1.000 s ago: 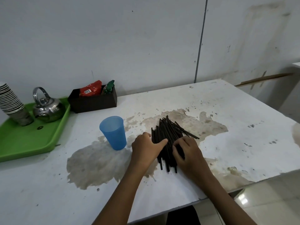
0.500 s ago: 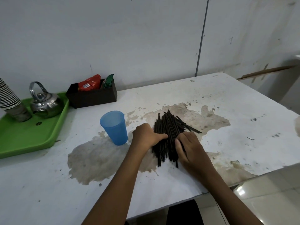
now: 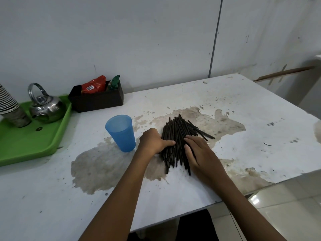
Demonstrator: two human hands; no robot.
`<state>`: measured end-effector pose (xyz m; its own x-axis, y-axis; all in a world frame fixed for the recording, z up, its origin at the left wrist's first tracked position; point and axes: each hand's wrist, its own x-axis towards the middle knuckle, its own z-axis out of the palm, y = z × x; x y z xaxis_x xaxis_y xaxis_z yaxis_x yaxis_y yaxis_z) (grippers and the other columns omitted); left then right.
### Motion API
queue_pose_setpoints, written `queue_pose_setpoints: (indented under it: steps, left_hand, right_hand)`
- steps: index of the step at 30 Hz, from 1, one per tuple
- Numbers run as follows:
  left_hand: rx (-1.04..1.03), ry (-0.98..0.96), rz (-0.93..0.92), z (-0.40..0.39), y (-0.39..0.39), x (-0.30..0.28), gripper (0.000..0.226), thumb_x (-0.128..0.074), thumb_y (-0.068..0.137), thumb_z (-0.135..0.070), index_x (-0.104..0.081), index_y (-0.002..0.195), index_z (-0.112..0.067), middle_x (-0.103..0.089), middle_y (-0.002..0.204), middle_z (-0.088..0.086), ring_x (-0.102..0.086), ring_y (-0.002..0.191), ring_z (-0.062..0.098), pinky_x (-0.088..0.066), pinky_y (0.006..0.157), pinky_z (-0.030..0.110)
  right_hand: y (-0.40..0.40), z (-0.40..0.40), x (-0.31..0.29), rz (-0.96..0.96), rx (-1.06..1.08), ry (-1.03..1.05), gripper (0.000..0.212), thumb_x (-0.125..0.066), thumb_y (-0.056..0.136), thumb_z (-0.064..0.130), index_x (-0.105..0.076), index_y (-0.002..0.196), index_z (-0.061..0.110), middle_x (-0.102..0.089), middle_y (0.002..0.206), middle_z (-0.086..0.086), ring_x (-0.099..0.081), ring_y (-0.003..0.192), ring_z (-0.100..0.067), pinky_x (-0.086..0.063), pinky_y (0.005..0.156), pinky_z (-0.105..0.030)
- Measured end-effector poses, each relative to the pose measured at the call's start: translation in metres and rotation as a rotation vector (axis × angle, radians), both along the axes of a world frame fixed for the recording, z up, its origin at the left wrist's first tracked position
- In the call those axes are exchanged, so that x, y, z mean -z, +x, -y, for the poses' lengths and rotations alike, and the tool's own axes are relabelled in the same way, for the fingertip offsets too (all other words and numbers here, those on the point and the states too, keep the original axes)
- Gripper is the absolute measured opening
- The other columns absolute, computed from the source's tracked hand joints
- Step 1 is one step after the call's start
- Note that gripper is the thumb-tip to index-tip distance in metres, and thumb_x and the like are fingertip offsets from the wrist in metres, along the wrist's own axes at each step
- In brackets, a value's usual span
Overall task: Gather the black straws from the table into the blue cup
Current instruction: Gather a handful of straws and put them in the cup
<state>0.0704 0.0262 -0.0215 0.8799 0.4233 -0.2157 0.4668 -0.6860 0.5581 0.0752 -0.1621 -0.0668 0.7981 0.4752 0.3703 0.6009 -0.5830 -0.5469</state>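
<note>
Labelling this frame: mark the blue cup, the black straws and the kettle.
blue cup [image 3: 122,136]: head view, front of its outer wall.
black straws [image 3: 177,129]: head view, middle of the pile, beyond the fingers.
kettle [image 3: 47,109]: head view, its shiny body.

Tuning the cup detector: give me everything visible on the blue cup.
The blue cup is a translucent, plastic-looking tumbler, tapered from a wide open rim to a narrower base. It stands upright on the table, at the edge of a brown stain, and looks empty. No straws are in it. It sits left of the black straws, near the left hand but apart from it; nothing but the table touches it.
</note>
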Motion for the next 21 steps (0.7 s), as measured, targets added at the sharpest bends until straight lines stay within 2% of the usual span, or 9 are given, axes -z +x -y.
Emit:
queue_pose_setpoints:
  steps: [3, 8, 13, 17, 19, 21]
  left_hand:
    - [0.005, -0.012, -0.002, -0.003, 0.0, 0.0, 0.054, -0.078, 0.072, -0.055, -0.071, 0.084, -0.003, -0.073, 0.078, 0.012, -0.07, 0.071, 0.026, -0.054, 0.064, 0.037]
    - [0.031, 0.036, -0.029, -0.002, 0.0, -0.001, 0.039, -0.07, 0.082, -0.044, -0.058, 0.073, -0.009, -0.057, 0.064, 0.004, -0.054, 0.06, 0.02, -0.036, 0.05, 0.028]
    - [0.104, 0.127, -0.073, 0.005, 0.003, -0.004, 0.031, -0.059, 0.094, -0.036, -0.057, 0.083, -0.007, -0.058, 0.075, 0.008, -0.056, 0.069, 0.024, -0.044, 0.064, 0.031]
    - [0.159, 0.017, -0.09, -0.003, 0.001, -0.004, 0.031, -0.05, 0.099, -0.031, -0.047, 0.078, -0.009, -0.049, 0.071, 0.009, -0.046, 0.064, 0.022, -0.035, 0.058, 0.031]
    - [0.169, -0.047, -0.074, -0.008, -0.005, -0.002, 0.03, -0.045, 0.101, -0.032, -0.047, 0.084, -0.008, -0.048, 0.078, 0.009, -0.046, 0.069, 0.021, -0.034, 0.06, 0.033]
    - [0.172, -0.115, -0.048, -0.011, -0.013, 0.002, 0.034, -0.041, 0.101, -0.037, -0.051, 0.096, -0.005, -0.054, 0.089, 0.01, -0.051, 0.077, 0.021, -0.041, 0.067, 0.034]
  right_hand:
    - [0.0, 0.001, 0.001, -0.001, 0.002, 0.002, 0.042, -0.037, 0.102, 0.033, -0.057, 0.133, 0.011, -0.054, 0.137, 0.003, -0.042, 0.131, -0.008, -0.031, 0.104, -0.017]
    - [0.0, 0.0, 0.001, -0.014, -0.002, 0.004, 0.045, -0.035, 0.102, 0.036, -0.057, 0.133, 0.013, -0.054, 0.137, 0.003, -0.042, 0.131, -0.007, -0.031, 0.104, -0.018]
    - [-0.002, 0.002, 0.001, -0.018, 0.003, 0.01, 0.045, -0.034, 0.102, 0.038, -0.057, 0.133, 0.014, -0.053, 0.138, 0.005, -0.041, 0.131, -0.005, -0.031, 0.104, -0.018]
    - [-0.002, 0.002, 0.0, -0.042, 0.006, 0.016, 0.048, -0.032, 0.101, 0.042, -0.056, 0.134, 0.016, -0.053, 0.139, 0.006, -0.041, 0.132, -0.005, -0.033, 0.105, -0.02]
    - [-0.002, 0.003, -0.001, -0.054, 0.004, 0.02, 0.05, -0.03, 0.101, 0.043, -0.056, 0.134, 0.017, -0.052, 0.139, 0.007, -0.04, 0.132, -0.004, -0.032, 0.105, -0.02]
    - [-0.002, 0.003, -0.001, -0.068, -0.001, 0.025, 0.05, -0.03, 0.101, 0.044, -0.056, 0.135, 0.018, -0.052, 0.139, 0.008, -0.04, 0.132, -0.003, -0.031, 0.106, -0.02]
